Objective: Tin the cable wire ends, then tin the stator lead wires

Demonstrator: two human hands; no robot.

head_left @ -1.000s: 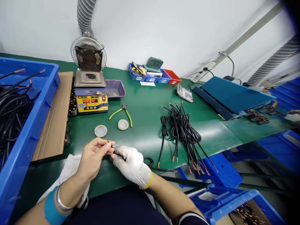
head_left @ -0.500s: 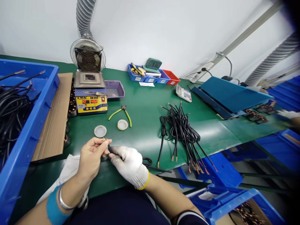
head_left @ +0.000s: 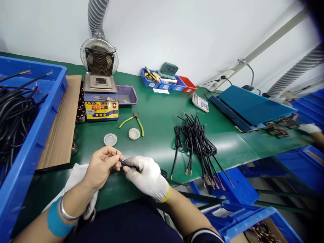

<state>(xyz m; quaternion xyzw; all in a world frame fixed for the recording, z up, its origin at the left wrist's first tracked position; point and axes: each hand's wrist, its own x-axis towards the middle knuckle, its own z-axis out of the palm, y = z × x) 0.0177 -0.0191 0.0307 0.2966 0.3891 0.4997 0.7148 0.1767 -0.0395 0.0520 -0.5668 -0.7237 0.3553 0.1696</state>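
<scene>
My bare left hand pinches the thin coloured wire ends of a black cable near the bench's front edge. My right hand, in a white knit glove, grips the same cable just behind its stripped end; the cable trails off to the right behind the glove. A bundle of black cables with stripped coloured tips lies on the green mat to the right. Two small white lids sit just beyond my hands, with green-handled cutters behind them.
A solder pot with a fan and duct stands at back left beside a purple tray. A big blue bin of cables fills the left. Small parts bins, a calculator and a blue lid lie further back. Another person's gloved hand shows at far right.
Both hands stay together on the cable end and have shifted slightly right in the view. My left fingers have worked along the wire tips. The camera tilted a little.
</scene>
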